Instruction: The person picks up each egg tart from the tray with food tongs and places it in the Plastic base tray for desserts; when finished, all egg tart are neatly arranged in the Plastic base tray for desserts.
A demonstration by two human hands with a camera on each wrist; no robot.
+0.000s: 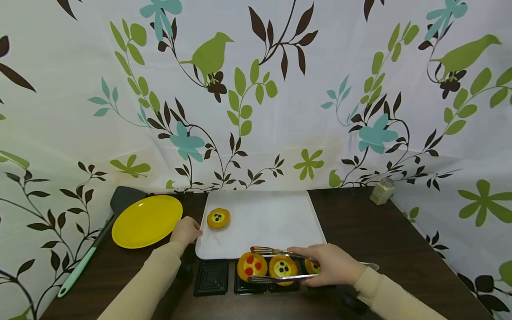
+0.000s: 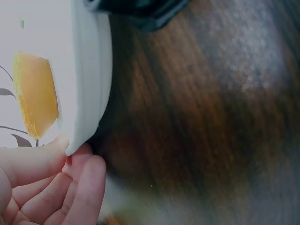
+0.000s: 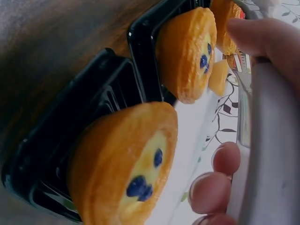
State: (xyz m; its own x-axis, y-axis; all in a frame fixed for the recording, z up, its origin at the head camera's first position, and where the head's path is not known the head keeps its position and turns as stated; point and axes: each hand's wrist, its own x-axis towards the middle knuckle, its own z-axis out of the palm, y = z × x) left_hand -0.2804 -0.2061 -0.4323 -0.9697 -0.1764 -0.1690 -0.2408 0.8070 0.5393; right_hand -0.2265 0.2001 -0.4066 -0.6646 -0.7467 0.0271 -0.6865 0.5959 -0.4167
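Observation:
My left hand (image 1: 186, 231) pinches the left rim of the white tray (image 1: 268, 218) between thumb and fingers; the left wrist view shows the grip on the tray's corner. A tart with blueberries (image 1: 218, 218) sits on the tray's left part. My right hand (image 1: 338, 265) grips metal tongs (image 1: 280, 279), whose arms are spread and point left. Their tips reach the tart with red fruit (image 1: 252, 266), one on its far side, one on its near side; contact is unclear. Between the tongs' arms shows a middle blueberry tart (image 1: 283, 268). Another blueberry tart (image 3: 126, 164) lies beneath my right hand.
Black plastic containers (image 1: 211, 278) stand in a row before the tray, the leftmost without a tart. At left lie a yellow plate (image 1: 147, 221) and a spatula with a mint handle (image 1: 78, 271). A small jar (image 1: 382, 191) stands at the back right.

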